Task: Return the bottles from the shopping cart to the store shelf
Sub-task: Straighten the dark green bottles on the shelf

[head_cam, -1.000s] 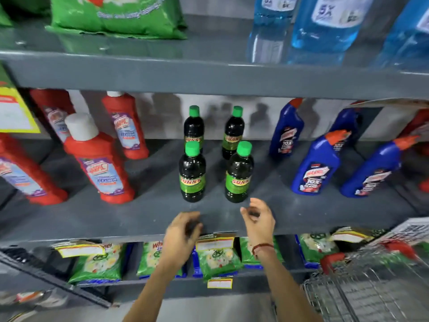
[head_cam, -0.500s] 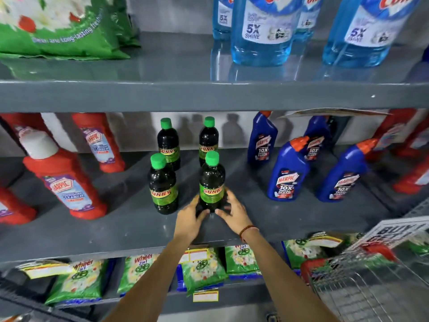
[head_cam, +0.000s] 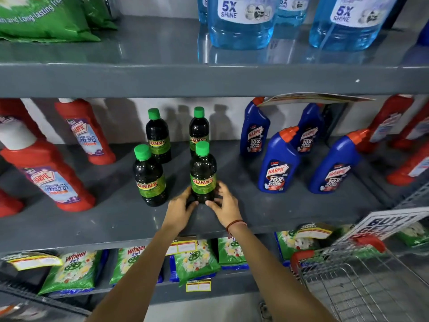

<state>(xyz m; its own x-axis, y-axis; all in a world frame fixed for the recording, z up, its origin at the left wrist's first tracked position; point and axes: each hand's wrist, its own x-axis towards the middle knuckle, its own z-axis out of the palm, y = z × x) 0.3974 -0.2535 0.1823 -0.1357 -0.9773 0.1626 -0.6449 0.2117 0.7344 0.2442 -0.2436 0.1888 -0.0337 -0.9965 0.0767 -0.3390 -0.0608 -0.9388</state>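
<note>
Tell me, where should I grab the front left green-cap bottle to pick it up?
Probably around its wide body, at the green label of the front left bottle, coming from the front, where the shelf is bare. It stands upright, and its neck under the cap is narrower, so there is less to hold. Another bottle stands right behind it, and both hands are cupping the front right bottle.

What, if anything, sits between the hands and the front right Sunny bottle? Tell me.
Nothing visible. The left hand and right hand already touch the base of the front right Sunny bottle, standing upright on the shelf.
</note>
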